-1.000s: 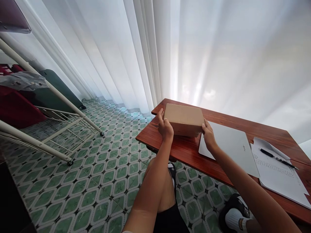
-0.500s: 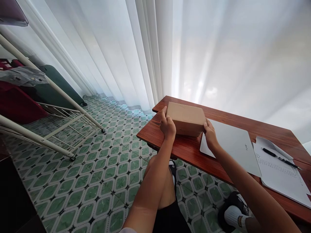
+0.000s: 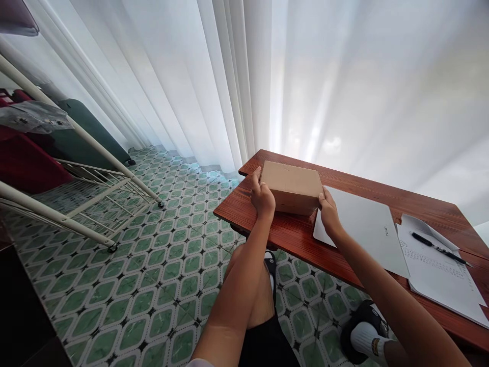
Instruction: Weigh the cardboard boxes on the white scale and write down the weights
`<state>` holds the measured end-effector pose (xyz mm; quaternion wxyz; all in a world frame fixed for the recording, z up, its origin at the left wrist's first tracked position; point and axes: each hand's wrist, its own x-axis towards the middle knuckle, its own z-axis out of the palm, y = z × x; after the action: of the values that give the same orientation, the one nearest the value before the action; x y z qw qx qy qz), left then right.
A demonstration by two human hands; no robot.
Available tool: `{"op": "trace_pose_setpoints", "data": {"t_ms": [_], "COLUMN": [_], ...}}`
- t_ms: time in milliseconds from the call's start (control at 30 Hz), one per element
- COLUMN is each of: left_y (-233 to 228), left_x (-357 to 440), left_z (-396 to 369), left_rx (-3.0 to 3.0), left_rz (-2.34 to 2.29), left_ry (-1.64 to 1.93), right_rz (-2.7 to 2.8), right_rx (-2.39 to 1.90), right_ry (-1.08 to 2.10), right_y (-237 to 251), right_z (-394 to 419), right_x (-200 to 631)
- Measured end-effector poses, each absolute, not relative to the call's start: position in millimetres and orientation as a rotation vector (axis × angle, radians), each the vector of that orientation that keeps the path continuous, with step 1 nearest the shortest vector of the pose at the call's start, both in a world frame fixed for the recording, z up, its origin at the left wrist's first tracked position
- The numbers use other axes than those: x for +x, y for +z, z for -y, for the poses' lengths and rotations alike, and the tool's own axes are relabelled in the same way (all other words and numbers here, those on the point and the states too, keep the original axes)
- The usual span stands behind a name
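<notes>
both hands are clamped on the cardboard box (image 3: 292,186), left hand (image 3: 262,196) on its left end, right hand (image 3: 328,211) on its right, fingers curled round the edges. the box sits on the wooden table (image 3: 290,232) just beside the laptop (image 3: 362,229). best to keep the grip even and level, clear of the laptop.

Cardboard box (image 3: 292,186) set down flat on table (image 3: 290,234).
</notes>
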<state>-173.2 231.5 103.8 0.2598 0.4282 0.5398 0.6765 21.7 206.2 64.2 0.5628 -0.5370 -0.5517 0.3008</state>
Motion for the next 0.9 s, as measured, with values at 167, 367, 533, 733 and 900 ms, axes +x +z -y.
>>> {"op": "trace_pose_setpoints", "data": {"t_ms": [167, 367, 533, 733, 900], "left_y": [102, 98, 91, 85, 85], "left_x": [-177, -182, -188, -193, -195], "left_z": [-231, -232, -236, -241, -244], "left_rx": [1.185, 1.170, 1.112, 1.085, 1.075], "left_rz": [-1.426, -1.414, -1.353, -1.297, -1.281], "left_ry": [1.850, 1.834, 1.837, 1.851, 1.845], "right_rz": [1.221, 1.247, 1.275, 1.268, 1.272], "right_rx": [-1.301, -1.335, -1.332, -1.326, -1.343], "right_ry": [0.756, 0.729, 0.719, 0.743, 0.742], "right_y": [73, 72, 72, 72, 71], "right_z": [-201, -202, -203, -204, -205], "right_x": [14, 13, 10, 10, 11]}}
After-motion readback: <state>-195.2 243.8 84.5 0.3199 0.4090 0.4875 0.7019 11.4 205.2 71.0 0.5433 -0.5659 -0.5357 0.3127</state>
